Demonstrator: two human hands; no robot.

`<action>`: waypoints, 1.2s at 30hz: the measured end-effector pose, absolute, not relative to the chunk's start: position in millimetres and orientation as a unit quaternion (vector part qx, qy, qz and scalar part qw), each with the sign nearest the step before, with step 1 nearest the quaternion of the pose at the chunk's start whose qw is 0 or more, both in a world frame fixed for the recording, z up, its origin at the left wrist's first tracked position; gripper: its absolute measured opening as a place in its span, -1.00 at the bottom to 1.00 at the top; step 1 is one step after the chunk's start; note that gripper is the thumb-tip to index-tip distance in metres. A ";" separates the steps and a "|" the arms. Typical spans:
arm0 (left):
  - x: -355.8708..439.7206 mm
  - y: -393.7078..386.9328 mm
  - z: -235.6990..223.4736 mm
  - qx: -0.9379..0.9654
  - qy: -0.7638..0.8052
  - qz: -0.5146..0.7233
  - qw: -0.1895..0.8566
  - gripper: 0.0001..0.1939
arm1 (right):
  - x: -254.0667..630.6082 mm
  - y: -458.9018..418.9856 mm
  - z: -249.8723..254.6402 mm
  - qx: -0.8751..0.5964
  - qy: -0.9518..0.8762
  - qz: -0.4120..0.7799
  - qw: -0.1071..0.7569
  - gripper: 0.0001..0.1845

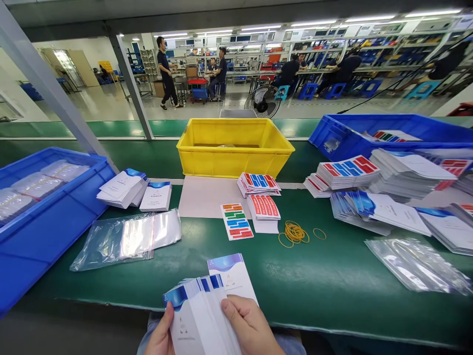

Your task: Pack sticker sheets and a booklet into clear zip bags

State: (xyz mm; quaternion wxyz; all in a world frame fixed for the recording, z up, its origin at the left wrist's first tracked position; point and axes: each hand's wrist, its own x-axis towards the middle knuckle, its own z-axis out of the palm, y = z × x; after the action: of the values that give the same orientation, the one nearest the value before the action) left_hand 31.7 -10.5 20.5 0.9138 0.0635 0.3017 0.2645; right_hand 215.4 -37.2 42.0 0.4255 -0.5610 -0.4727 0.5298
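Note:
A fanned stack of white booklets [201, 315] with blue top edges is held between both hands at the front edge of the table. My left hand [161, 335] grips its left side, thumb on the front cover. On the right side, my right hand [251, 323] is closed around the stack with the thumb on the fanned edges. Just behind it, a single booklet [232, 276] with a purple-blue top lies on the green table. Farther back are a colored sticker sheet [236, 222], red label sheets [264, 207], red-and-blue sticker sheets [259, 182] and yellow rubber bands [294, 233].
Clear plastic bags lie at left [129, 236] and right [417, 264]. Booklet stacks [123, 188] stand beside a blue bin [74, 197] of bagged items. A yellow bin [236, 162] is at the back, another blue bin [369, 140] behind piled sheets [406, 172]. People work beyond.

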 end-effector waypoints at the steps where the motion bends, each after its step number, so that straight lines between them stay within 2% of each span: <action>1: 31.0 -10.9 19.4 0.061 0.304 0.262 0.914 -0.56 | 216.5 -37.5 42.6 -0.570 -0.468 0.516 0.436 -0.46; 7: 24.0 -13.7 10.1 0.041 0.305 0.268 0.913 -0.59 | 243.4 -35.0 47.4 -0.605 -0.404 0.495 0.475 -0.60; 12: 24.1 -14.9 8.5 0.033 0.317 0.262 0.911 -0.61 | 253.3 -34.6 46.6 -0.667 -0.474 0.329 0.472 -0.56; 15: 26.1 -14.8 9.6 0.028 0.313 0.258 0.914 -0.56 | 241.0 -37.9 52.6 -0.571 -0.574 0.424 0.406 -0.63; 17: 27.0 -14.2 11.1 0.030 0.305 0.257 0.916 -0.54 | 231.0 -39.2 56.9 -0.518 -0.604 0.484 0.364 -0.53; 19: 27.2 -13.4 13.1 0.041 0.301 0.264 0.915 -0.53 | 223.7 -38.8 58.8 -0.522 -0.602 0.493 0.349 -0.50; 25: 26.1 -13.3 16.5 0.053 0.282 0.284 0.915 -0.49 | 219.1 -34.7 54.3 -0.569 -0.557 0.492 0.351 -0.54; 36: 28.9 -12.5 16.2 0.055 0.297 0.293 0.907 -0.51 | 219.8 -35.8 51.8 -0.544 -0.475 0.561 0.405 -0.41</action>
State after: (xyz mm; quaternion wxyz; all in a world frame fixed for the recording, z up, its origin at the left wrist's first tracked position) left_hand 28.9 -12.5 16.2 0.9071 0.0555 0.2971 0.2929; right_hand 219.8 -35.8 51.8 0.4050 -0.5442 -0.4750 0.5606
